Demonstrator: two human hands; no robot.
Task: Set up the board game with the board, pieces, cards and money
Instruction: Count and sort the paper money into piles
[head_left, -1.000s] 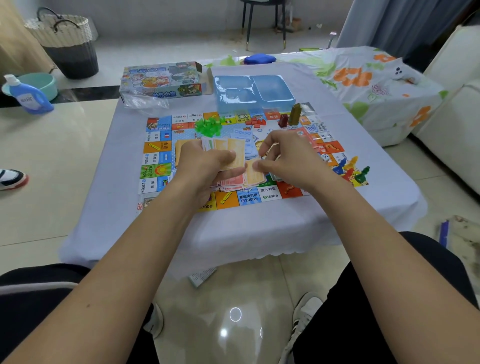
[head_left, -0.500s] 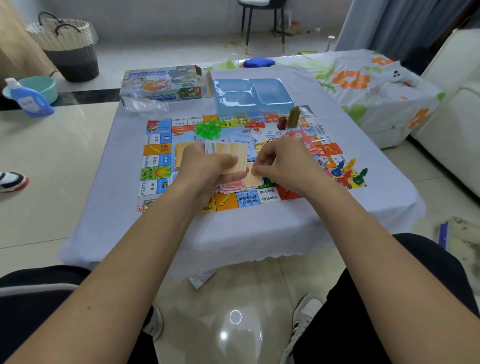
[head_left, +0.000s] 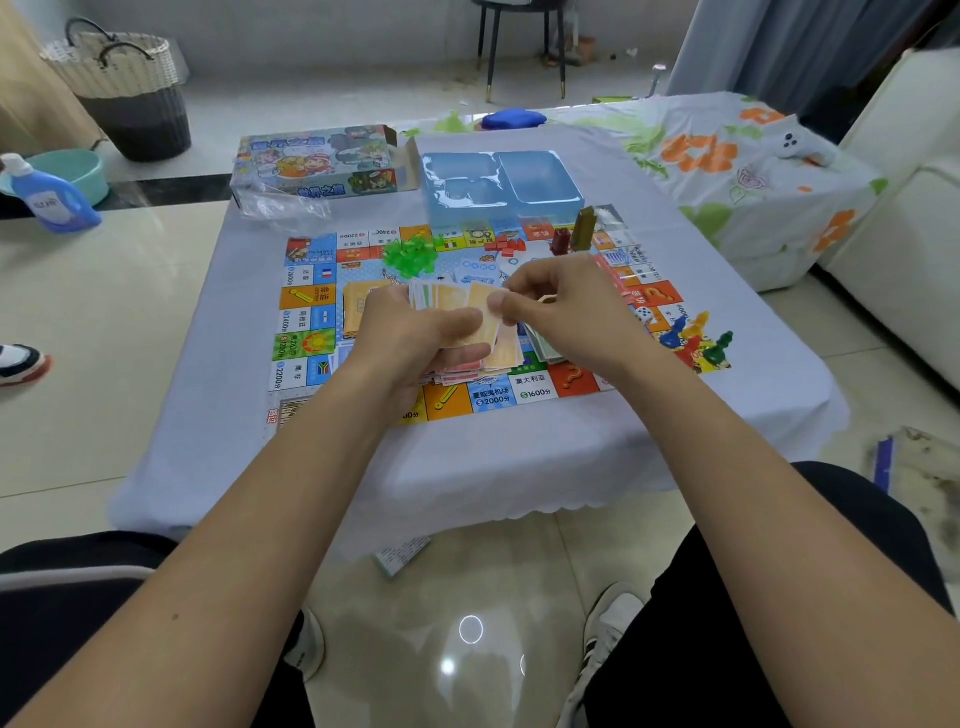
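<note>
We are gripping a fanned stack of play money (head_left: 457, 317) in our left hand (head_left: 410, 338) over the board (head_left: 311, 322); our right hand (head_left: 566, 306) is pinching the top orange note's edge. More notes are lying under the hands on the board. Pawns (head_left: 696, 343), green houses (head_left: 410, 254) and the blue tray (head_left: 498, 187) are sitting nearby.

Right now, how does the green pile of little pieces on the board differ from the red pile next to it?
The green pieces look translucent and bright; the red pieces look opaque and duller. The green pieces are heaped in a tight mound, while the red pieces lie more spread out and flatter. The green pile sits left of the red one. Both rest on the far part of the game board, untouched by either hand.
</note>
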